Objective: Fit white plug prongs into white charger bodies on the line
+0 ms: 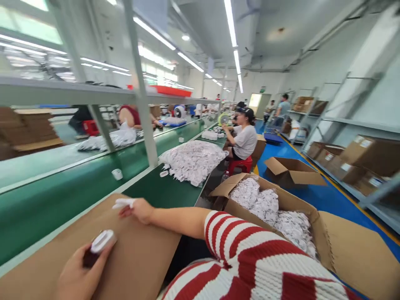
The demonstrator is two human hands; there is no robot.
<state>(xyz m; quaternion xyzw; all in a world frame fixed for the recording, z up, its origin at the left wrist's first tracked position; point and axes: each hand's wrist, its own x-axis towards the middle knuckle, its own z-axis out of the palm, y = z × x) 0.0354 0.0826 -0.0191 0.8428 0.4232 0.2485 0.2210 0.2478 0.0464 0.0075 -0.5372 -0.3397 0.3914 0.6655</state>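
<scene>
At the lower left, my left hand (pixel 78 271) is closed around a small white oval plastic case (pixel 103 241), thumb and fingers on its sides and a dark area below it. Further out, my right hand (pixel 139 210) reaches over the brown cardboard sheet (pixel 137 254), with white coverings on some fingertips. Those fingers point left, stretched out, and I see nothing held in them. Both hands are over the cardboard, apart from each other. Past my right hand, a large clear bag of small white parts (pixel 193 160) lies on the green bench, a loose white piece (pixel 163 173) beside it.
A white cup-like piece (pixel 117 174) sits on the green conveyor (pixel 78 198). To my right stands an open carton (pixel 231 208) with bags of white parts. A co-worker (pixel 245 137) sits on a red stool further along. A metal post (pixel 145 104) rises beside the bench.
</scene>
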